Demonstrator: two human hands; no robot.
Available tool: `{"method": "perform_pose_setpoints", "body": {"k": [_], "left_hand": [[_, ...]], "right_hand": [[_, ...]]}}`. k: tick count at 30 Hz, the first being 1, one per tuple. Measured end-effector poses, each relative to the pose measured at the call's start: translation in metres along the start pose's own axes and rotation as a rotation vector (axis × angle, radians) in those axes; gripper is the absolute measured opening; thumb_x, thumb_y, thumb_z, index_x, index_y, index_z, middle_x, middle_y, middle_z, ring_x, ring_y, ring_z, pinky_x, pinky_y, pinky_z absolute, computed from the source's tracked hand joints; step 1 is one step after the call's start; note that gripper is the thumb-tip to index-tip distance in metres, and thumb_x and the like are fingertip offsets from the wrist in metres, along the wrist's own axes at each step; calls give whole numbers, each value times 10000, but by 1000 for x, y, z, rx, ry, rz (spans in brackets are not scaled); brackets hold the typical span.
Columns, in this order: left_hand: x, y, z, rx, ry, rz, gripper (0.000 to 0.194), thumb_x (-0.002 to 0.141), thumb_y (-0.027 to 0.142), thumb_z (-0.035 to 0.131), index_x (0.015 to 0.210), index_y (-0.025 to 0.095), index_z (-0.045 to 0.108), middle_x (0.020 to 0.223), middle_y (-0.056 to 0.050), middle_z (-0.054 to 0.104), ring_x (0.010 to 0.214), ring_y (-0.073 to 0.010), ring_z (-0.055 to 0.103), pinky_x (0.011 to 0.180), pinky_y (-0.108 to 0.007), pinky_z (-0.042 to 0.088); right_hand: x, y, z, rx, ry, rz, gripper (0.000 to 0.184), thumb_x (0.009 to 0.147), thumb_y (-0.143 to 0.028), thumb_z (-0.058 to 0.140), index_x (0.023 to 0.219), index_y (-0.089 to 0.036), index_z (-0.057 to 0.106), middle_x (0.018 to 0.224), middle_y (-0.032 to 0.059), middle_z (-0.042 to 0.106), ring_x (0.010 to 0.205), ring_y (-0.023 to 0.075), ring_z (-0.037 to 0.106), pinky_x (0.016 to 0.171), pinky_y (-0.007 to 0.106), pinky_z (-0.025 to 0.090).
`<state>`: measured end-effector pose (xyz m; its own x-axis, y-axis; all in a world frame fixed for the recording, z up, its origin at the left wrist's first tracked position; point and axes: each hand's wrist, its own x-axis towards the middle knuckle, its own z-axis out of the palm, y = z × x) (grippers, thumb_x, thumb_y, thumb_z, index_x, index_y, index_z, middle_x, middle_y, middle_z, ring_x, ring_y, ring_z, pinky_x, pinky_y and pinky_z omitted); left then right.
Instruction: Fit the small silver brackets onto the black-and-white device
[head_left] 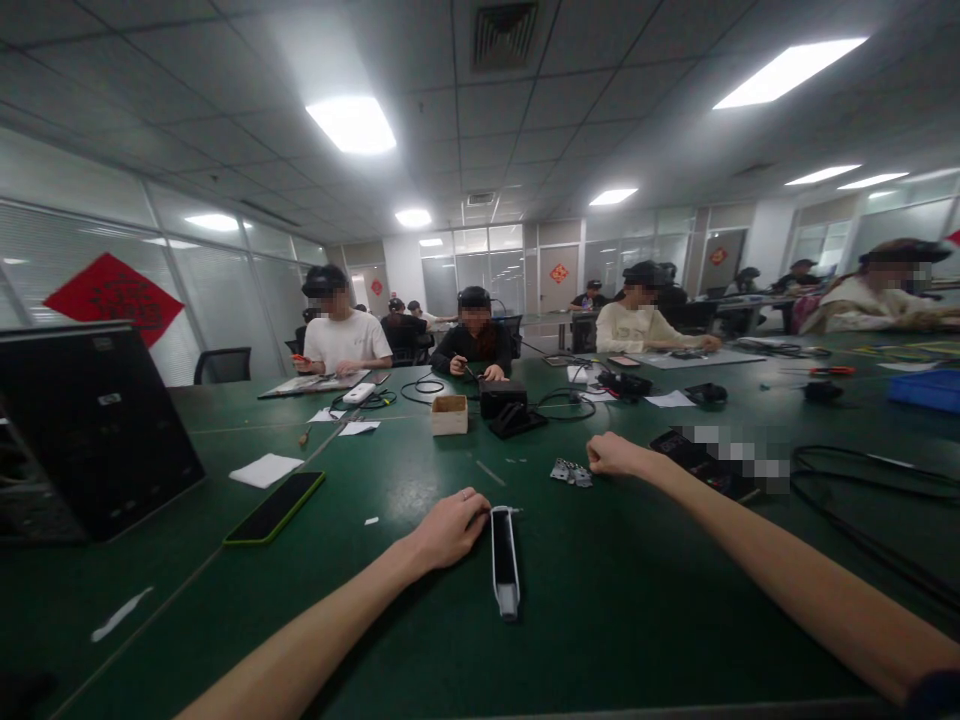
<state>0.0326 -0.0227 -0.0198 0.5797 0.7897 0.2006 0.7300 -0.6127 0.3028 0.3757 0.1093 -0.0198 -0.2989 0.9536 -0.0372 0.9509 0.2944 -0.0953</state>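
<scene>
A narrow white casing (505, 565), hollow with a dark inside, lies lengthwise in front of me on the green table. Curled fingers of my left hand (452, 525) meet its far left edge and grip it there. A small thin bit sticks out to the right at that end. My right hand (619, 456) reaches farther out, its fingers bent together and pointing down at the table. Just left of them lies a small cluster of grey metal parts (571, 473). Whatever those fingers pinch is hidden by the hand.
On the left lie a phone (276, 508) with a green edge and a white cloth (265, 470), beside a black computer case (97, 430). Ahead are a small open box (449, 415) and a black device (504, 400). Cables (862, 500) loop at right. Co-workers sit across the table.
</scene>
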Motion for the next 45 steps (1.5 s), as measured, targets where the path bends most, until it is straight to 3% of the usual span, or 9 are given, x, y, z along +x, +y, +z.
{"method": "perform_pose_setpoints", "body": {"k": [13,18,25,32,42,45], "left_hand": [[4,-4,7,74,35,37,200,925,231,413,1018,189,585,1002,-53,598,886,-176,579,793,-290,468],[4,-4,7,74,43,40,192,926,234,420,1009,194,589,995,-52,603,866,-171,582,780,-284,471],[6,-2,6,94,44,43,196,922,232,426,1004,182,596,983,-61,610,868,-181,586,781,-289,472],[5,-1,6,92,42,42,191,919,225,433,1005,173,596,994,-67,616,871,-180,586,788,-293,474],[3,1,5,110,57,39,181,907,212,450,996,181,604,965,-56,619,842,-172,590,760,-279,470],[3,0,6,127,63,45,172,908,223,451,979,184,602,939,-50,618,819,-169,588,749,-274,466]], "right_hand": [[-17,1,-9,-144,133,-79,213,840,-185,518,966,-187,691,1025,118,667,956,244,617,768,275,439],[-17,-1,-5,-180,81,-84,210,850,-207,531,958,-199,711,991,99,688,935,224,634,770,254,441],[-18,-16,5,-214,90,27,270,861,-113,447,988,-91,685,1006,215,655,917,277,650,737,306,472],[-25,-25,6,-224,97,28,262,842,-42,452,997,-72,661,1018,227,641,934,278,648,736,303,482],[-33,-26,-4,-156,199,76,234,829,-152,496,933,-31,669,979,249,648,918,315,642,737,337,473],[-39,-37,-8,-120,266,43,222,834,-162,490,925,-54,661,962,209,658,907,281,636,741,310,459]]}}
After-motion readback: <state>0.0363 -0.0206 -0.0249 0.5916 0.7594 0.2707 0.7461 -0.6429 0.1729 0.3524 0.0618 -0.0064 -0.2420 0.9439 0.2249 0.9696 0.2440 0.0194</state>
